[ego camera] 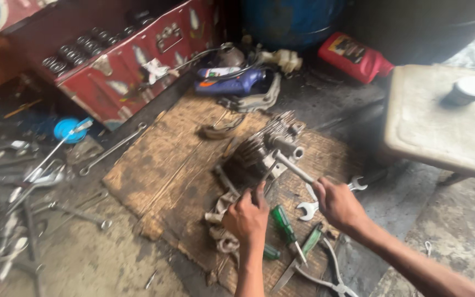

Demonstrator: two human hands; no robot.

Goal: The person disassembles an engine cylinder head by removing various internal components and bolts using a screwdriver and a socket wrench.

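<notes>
Right hand (337,202) fisted around wrench (292,166)

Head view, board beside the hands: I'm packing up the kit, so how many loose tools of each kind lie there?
Green-handled tools: 3
Open-ended spanners: 2
Pliers: 1
Total: 6
Not counted: the metal rod held in the right hand.

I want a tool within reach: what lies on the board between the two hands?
In the head view, a green-handled screwdriver and a silver open-ended spanner lie between the left hand and right hand.
</notes>
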